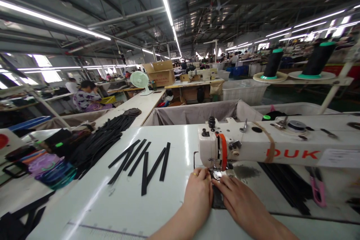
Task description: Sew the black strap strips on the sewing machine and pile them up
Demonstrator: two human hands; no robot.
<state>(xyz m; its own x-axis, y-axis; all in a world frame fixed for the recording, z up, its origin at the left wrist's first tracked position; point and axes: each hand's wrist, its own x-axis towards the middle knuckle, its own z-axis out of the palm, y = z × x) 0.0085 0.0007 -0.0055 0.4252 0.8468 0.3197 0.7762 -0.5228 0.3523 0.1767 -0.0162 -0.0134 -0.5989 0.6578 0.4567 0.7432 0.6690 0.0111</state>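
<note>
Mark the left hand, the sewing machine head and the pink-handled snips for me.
Left hand (198, 195): head view, on the back of the hand.
Sewing machine head (247, 150): head view, on the white casing.
Pink-handled snips (317, 195): head view, on the pink handle.

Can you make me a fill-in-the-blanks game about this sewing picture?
The left hand wears a gold ____ on one finger.
The right hand presses on a fabric strip colored ____.
The sewing machine shows the red letters ____.
The thread snips have ____ handles.

Missing words: ring; black; DUK; pink.
</note>
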